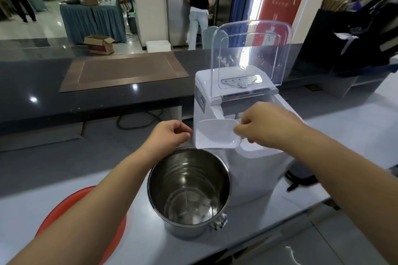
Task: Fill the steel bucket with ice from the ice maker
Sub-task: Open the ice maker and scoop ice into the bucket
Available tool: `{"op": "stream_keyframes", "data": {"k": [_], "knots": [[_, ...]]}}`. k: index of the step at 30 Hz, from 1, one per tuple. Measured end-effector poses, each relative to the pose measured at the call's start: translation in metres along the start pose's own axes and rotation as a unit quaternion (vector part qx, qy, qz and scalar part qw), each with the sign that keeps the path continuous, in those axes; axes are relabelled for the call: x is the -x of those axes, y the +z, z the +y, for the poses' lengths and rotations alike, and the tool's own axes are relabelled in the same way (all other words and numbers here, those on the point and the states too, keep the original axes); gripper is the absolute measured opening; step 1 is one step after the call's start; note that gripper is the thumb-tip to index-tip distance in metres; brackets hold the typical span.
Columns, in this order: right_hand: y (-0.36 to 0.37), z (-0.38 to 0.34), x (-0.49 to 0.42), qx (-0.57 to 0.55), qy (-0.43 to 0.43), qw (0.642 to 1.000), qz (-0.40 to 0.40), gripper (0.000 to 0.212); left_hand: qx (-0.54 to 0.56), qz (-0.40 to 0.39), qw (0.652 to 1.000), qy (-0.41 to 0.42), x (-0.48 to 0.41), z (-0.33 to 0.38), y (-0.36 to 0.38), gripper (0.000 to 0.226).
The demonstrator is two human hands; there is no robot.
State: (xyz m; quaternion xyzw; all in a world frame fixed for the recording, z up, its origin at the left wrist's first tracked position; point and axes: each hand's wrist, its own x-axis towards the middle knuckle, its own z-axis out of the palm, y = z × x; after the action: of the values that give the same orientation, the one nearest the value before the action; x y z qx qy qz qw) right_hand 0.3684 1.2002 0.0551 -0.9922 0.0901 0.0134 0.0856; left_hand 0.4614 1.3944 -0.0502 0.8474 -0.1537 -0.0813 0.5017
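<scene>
The right hand [266,128] grasped a white plastic scoop [217,135] just above the far rim of the round steel bucket [170,180]. The bucket stood on the white surface [140,234], close beside the white ice maker [254,178], with a few ice pieces [193,204] at its bottom. The left hand [170,135] was curled at the far rim; I cannot tell if it held anything.

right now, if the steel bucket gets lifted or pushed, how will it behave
The steel bucket should feel rigid and probably light: only a few ice cubes lie at its bottom. Its polished wall looks smooth, likely slippery if wet. It is tall with a narrower base, so a push near the rim may tip it.
</scene>
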Motion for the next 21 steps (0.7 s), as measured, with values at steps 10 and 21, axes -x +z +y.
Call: {"op": "stream_keyframes", "data": {"k": [10,21], "knots": [[-0.023,0.072,-0.036,0.03,0.06,0.996,0.06,0.034,0.046,0.022,0.999,0.02,-0.025,0.023,0.032,0.02],[-0.009,0.098,-0.06,0.378,-0.022,0.92,0.097,0.012,0.114,0.014,0.993,-0.004,-0.041,0.038,0.048,0.022]]}}
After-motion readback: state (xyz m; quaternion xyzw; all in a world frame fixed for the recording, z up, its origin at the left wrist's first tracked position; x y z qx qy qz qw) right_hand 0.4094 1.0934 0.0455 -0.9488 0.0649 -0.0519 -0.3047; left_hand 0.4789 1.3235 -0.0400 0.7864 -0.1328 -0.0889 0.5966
